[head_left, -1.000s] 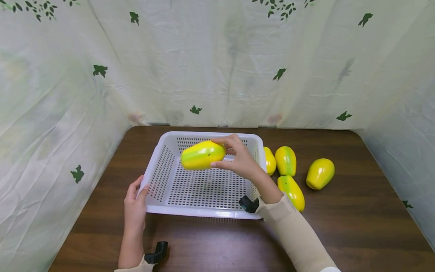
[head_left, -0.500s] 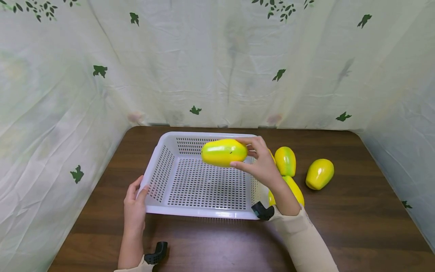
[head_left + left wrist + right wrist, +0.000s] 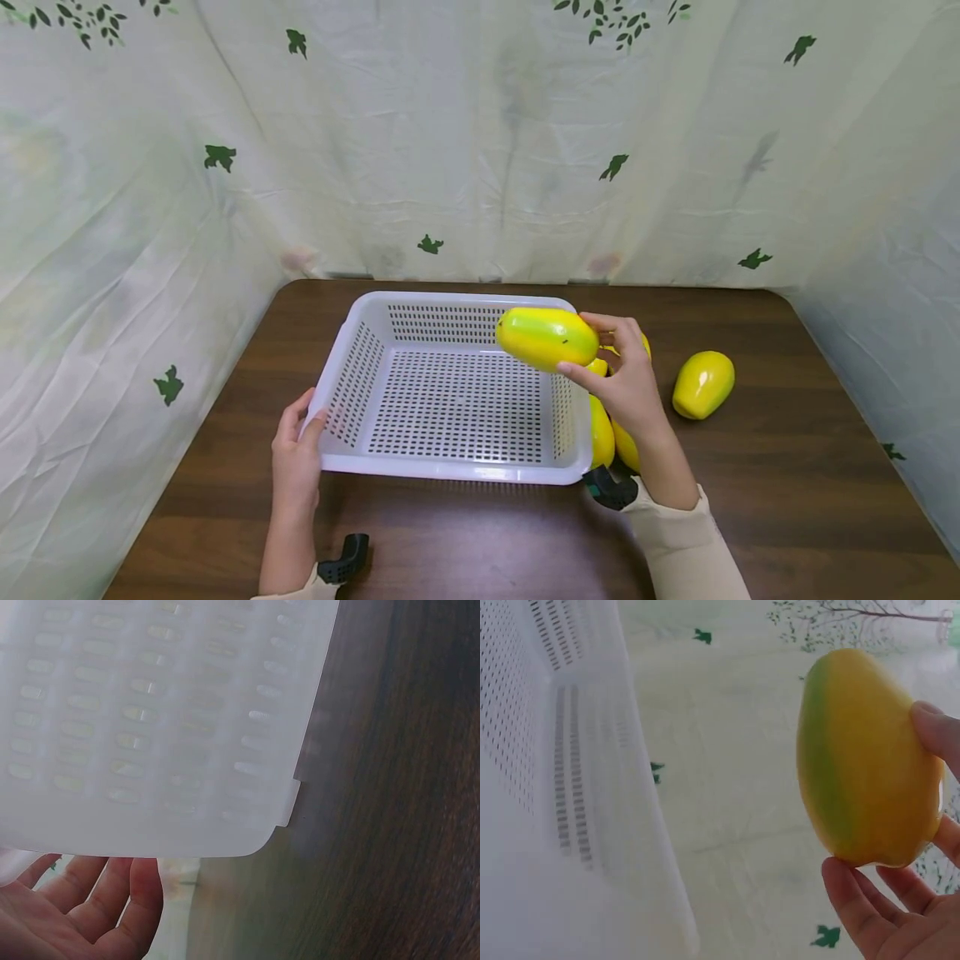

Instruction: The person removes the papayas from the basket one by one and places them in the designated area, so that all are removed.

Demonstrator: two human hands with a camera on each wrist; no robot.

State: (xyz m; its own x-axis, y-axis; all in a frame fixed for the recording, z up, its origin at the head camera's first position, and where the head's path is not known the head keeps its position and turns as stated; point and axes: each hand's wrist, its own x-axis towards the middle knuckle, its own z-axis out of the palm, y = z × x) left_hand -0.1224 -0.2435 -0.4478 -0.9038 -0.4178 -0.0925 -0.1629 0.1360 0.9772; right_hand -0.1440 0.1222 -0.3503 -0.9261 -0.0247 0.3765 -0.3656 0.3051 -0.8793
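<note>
Your sleeves: beige, snug, ending at wrists. Black angular camera mount strapped on each wrist. Your left hand [image 3: 295, 454] and right hand [image 3: 628, 387] bare, no gloves, no rings visible.

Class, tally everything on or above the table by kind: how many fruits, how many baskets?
Yellow-green fruits: 5 (one in the right hand, four on the table, three partly hidden)
White baskets: 1
Total: 6

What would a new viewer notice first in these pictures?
The bright yellow-green papaya stands out, held by the right hand above the right rim of the empty white basket. The left hand rests on the basket's near left corner, and another papaya lies on the dark table further right.
</note>
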